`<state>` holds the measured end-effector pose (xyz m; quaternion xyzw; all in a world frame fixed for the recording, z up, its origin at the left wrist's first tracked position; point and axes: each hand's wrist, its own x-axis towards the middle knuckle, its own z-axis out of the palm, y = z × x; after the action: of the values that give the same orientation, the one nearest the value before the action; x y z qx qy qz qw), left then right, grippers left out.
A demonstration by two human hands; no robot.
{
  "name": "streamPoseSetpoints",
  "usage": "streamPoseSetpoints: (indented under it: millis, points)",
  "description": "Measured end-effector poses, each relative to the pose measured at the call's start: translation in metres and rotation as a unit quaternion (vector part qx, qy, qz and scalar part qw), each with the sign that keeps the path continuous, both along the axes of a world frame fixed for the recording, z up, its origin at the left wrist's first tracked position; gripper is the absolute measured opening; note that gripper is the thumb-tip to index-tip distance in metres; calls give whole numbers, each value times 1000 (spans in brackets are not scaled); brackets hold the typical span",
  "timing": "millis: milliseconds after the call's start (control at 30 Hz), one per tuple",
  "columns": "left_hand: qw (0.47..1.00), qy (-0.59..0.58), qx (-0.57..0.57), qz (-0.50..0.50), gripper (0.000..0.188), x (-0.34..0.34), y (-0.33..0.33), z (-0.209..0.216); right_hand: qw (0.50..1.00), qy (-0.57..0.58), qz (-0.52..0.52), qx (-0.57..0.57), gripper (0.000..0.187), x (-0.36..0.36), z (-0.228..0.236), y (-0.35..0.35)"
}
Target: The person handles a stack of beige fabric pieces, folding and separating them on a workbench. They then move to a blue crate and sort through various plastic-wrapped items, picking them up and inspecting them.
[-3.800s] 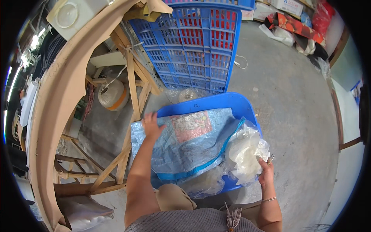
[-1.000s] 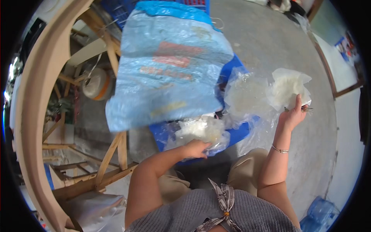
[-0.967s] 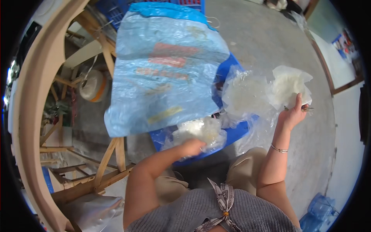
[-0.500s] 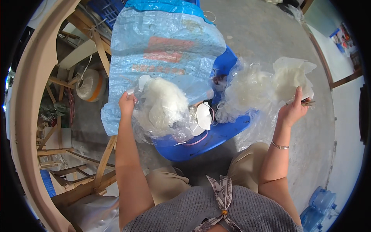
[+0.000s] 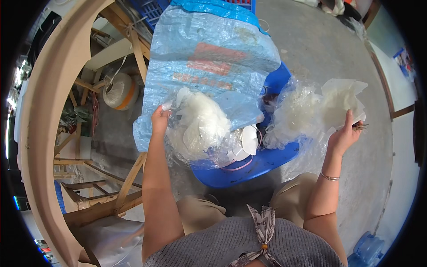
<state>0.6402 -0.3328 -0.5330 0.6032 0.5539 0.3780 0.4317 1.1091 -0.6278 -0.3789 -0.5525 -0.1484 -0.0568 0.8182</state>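
My left hand pinches the white edge of a clear plastic bag holding a fluffy white bundle. To the right, my right hand is closed, thumb up, against a translucent whitish sheet. Out of its curled fingers pokes a small two-pronged metal tool, like snips. Between the hands, a second crumpled clear bag hangs beside the sheet. Both bags lie over a blue plastic tub with white cut pieces and a pink cord in it.
A light blue woven sack covers the tub's far side, with a blue crate behind. A wooden frame and a curved beige edge border the left, near a round wrapped bundle. Water bottles stand lower right.
The whole scene has shifted rightward in the view. Both hands keep their hold, with little movement relative to the bags and tub.
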Motion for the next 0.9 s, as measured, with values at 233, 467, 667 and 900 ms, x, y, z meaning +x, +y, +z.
streamPoseSetpoints:
  millis: [233, 467, 667, 900]
  points:
    - [997, 41, 46, -37, 21, -10, -6, -17, 1000, 2, 8, -6, 28, -6, 3, 3]
    - [997, 62, 52, 21, 25, -25, -11, -38, 1000, 5, 8, -13, 24, -12, 8, 3]
    - [863, 332, 375, 66, 49, 63, -66, 33, 987, -118, -82, 73, 25, 0, 42, -20]
    - [834, 245, 180, -461, 66, 242, -161, -22, 977, -161, -103, 93, 20, -6, 56, -27]
